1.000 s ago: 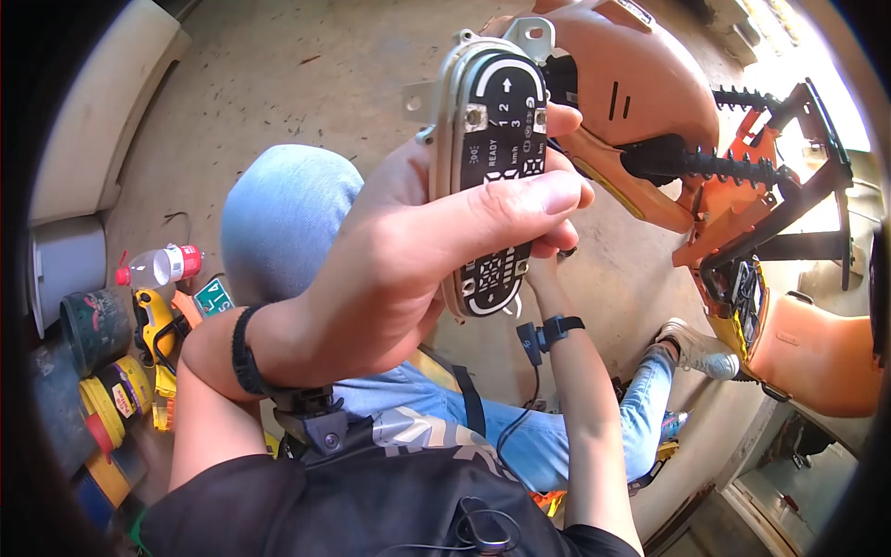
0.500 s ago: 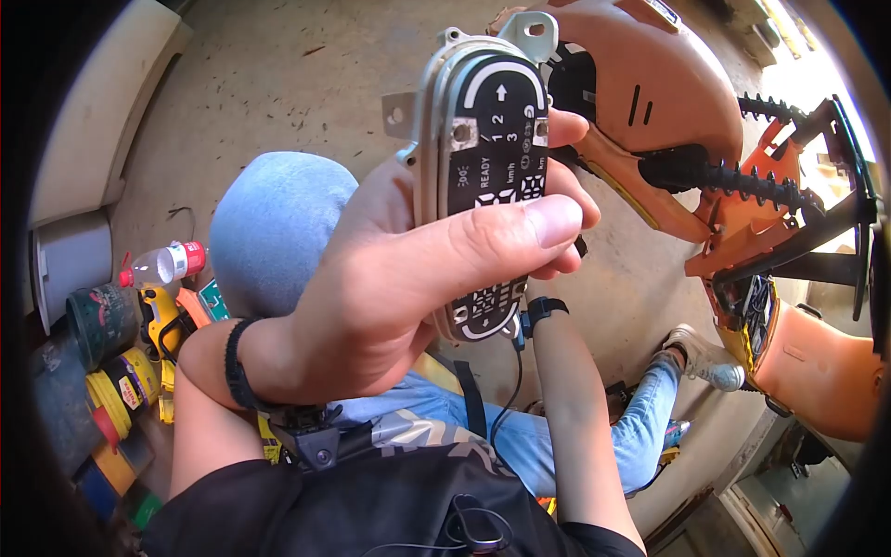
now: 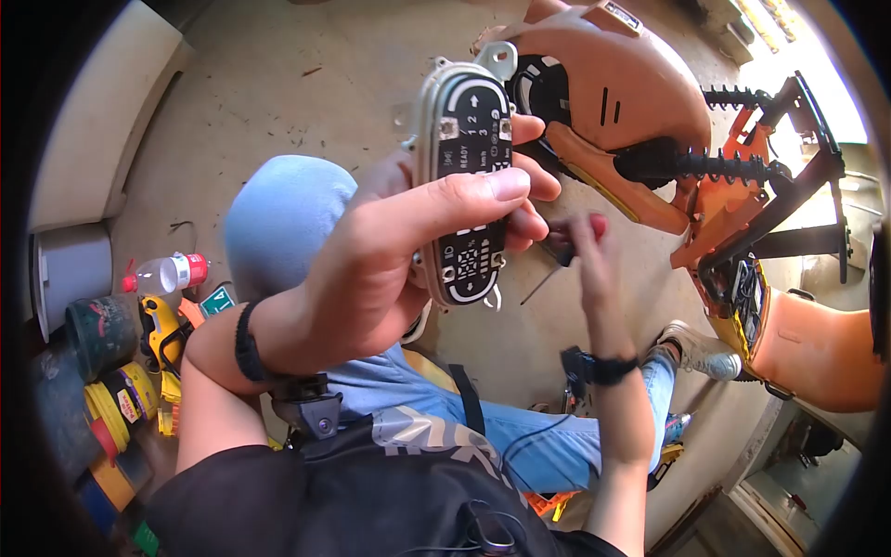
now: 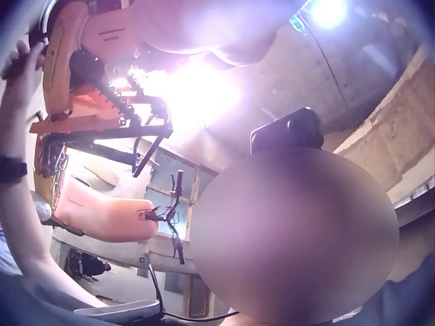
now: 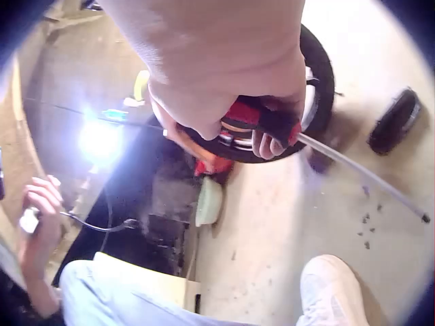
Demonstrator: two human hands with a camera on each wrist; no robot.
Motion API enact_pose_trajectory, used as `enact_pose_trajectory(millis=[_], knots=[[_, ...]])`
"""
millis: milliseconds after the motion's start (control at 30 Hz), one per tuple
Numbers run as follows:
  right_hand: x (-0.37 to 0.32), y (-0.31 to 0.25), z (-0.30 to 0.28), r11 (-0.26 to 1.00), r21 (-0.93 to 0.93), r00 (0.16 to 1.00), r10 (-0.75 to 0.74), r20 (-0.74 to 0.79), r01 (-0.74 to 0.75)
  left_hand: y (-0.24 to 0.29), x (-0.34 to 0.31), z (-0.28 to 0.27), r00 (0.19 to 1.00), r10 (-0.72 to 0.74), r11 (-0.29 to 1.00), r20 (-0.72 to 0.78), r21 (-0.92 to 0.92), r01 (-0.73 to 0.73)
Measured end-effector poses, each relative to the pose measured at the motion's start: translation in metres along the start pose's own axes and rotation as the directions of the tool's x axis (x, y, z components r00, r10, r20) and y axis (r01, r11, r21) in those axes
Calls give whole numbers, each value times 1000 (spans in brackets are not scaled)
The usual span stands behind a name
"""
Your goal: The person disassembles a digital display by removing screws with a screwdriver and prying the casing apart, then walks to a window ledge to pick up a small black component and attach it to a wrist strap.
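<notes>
Up close in the head view, my left hand [image 3: 371, 241] holds an instrument panel [image 3: 474, 107], its thumb across the black face and fingers round the far edge. The panel stands nearly upright, with white speed and READY markings and metal mounting tabs. Lower and to the right, my right hand [image 3: 594, 265], somewhat blurred, grips a screwdriver [image 3: 598, 225] with a red and black handle. In the right wrist view its long thin shaft [image 5: 367, 180] points away to the right, clear of the panel. A cable hangs near my left hand [image 5: 44, 204] there.
An orange scooter body [image 3: 631, 84] with black springs lies at the right. Buckets [image 3: 97, 334], a clear bottle [image 3: 167, 274] and a yellow tool [image 3: 162, 330] stand at the left. A wheel [image 5: 319, 68] and a dark oblong piece [image 5: 395, 121] are on the floor.
My right hand has come out from behind the panel to the right, bringing the screwdriver into sight. My left hand and the panel have shifted slightly left.
</notes>
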State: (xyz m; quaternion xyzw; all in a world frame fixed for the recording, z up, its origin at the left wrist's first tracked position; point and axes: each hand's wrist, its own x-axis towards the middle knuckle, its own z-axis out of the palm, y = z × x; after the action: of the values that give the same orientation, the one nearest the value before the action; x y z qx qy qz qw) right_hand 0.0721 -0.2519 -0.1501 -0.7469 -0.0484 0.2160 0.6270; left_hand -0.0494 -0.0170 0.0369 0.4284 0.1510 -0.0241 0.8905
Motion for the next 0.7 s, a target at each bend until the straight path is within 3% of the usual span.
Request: enact_pose_trajectory(millis=[33, 200, 300, 333, 467, 567, 600, 700], knots=[[-8, -26, -8, 990, -34, 990, -139, 24, 140, -1, -1, 1, 1000, 12, 1000, 1, 9, -12], [-71, -130, -43, 886, -22, 876, -461, -144, 463, -6, -3, 2, 999, 2, 993, 45, -119, 3], [-108, -155, -59, 843, -12, 796, -511, -325, 537, -9, -3, 4, 995, 9, 980, 96, -198, 10], [-120, -161, -59, 837, 67, 782, -474, -405, 543, -10, -3, 6, 994, 5, 982, 106, -188, 16], [-145, -173, -81, 653, 348, 737, -545, -400, 672, -21, 1, 8, 986, 8, 959, 166, -281, 40], [-167, -170, -82, 626, 354, 704, -491, -513, 694, -24, -1, 12, 964, 24, 943, 263, -327, 66], [-172, -167, -88, 560, 478, 736, -531, -419, 676, -25, 0, 14, 964, 17, 945, 265, -318, 71], [-178, -163, -81, 597, 402, 714, -499, -491, 694, -30, 3, 19, 966, 17, 951, 259, -303, 64]])
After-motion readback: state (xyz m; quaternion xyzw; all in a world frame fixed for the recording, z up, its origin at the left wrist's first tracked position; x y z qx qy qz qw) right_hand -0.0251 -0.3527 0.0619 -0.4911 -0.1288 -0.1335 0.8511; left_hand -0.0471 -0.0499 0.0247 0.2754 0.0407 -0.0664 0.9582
